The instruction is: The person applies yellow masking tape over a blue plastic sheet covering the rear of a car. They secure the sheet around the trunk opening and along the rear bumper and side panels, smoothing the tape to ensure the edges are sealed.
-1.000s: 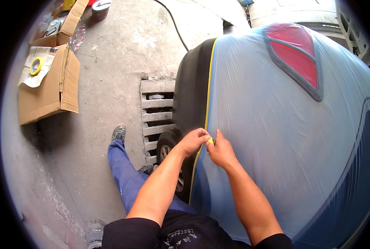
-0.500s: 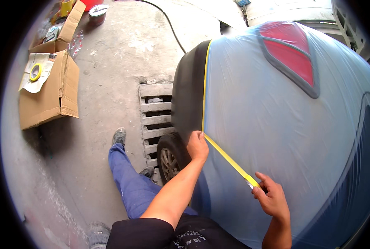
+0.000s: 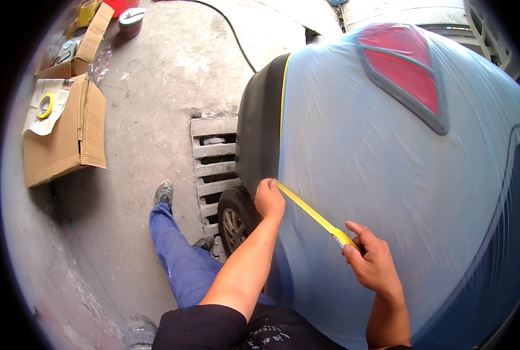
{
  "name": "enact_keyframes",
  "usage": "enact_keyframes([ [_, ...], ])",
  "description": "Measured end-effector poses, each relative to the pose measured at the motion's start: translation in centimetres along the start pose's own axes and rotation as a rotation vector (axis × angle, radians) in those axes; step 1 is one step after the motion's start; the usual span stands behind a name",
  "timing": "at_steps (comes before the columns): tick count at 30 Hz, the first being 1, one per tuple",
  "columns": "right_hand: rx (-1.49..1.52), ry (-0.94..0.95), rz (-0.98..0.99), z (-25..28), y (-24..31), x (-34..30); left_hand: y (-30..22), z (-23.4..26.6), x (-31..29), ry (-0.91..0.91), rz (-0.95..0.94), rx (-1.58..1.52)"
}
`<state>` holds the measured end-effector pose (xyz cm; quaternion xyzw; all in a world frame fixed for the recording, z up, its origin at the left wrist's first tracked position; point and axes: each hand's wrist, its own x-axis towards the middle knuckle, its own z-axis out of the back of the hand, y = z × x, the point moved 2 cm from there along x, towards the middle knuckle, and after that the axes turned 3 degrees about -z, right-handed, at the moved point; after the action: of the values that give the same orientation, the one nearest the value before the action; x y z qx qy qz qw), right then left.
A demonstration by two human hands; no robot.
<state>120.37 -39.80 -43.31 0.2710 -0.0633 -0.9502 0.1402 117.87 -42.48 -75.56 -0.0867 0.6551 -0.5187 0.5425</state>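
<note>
A car's rear corner is draped in thin translucent film (image 3: 341,151), with a red tail light (image 3: 408,84) showing through. Along the film's left edge, beside a dark bumper (image 3: 260,116), runs yellow tape. My left hand (image 3: 270,199) is closed, its fingertips pressed at that border above the wheel, where the tape's end meets the car. From there a taut strip of yellow masking tape (image 3: 305,208) slants down to its roll (image 3: 345,240), pinched between my right hand's (image 3: 373,265) thumb and fingers. The roll is partly hidden by that hand.
A wheel (image 3: 235,221) is below my left hand, beside a slotted floor drain grate (image 3: 214,127). Cardboard boxes (image 3: 61,146) stand at left, one bearing newspaper and another yellow tape roll (image 3: 46,105). Farther back are a lidded tin (image 3: 131,24) and a black hose (image 3: 236,36).
My right hand has come slightly up and toward my left hand, so the free strip looks a little shorter and more of the roll shows. The whole view has shifted slightly.
</note>
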Motion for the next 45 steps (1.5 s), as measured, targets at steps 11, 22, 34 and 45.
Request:
enact_keyframes([
  [11, -0.021, -0.032, -0.032, 0.3, -0.3, -0.3, 1.2, -1.7, -0.1, -0.016, -0.045, -0.170],
  [22, -0.099, -0.064, -0.008, 0.7, 0.4, -1.0, 0.6, -1.3, 0.0, 0.057, -0.035, -0.117],
  [34, -0.155, -0.116, 0.037, 1.4, 0.2, -1.1, 0.8, -1.5, -0.5, -0.043, -0.130, -0.160],
  [45, -0.215, 0.118, -0.164, 1.7, -0.6, 0.1, -0.9, -1.5, -4.6, 0.082, -0.285, 0.225],
])
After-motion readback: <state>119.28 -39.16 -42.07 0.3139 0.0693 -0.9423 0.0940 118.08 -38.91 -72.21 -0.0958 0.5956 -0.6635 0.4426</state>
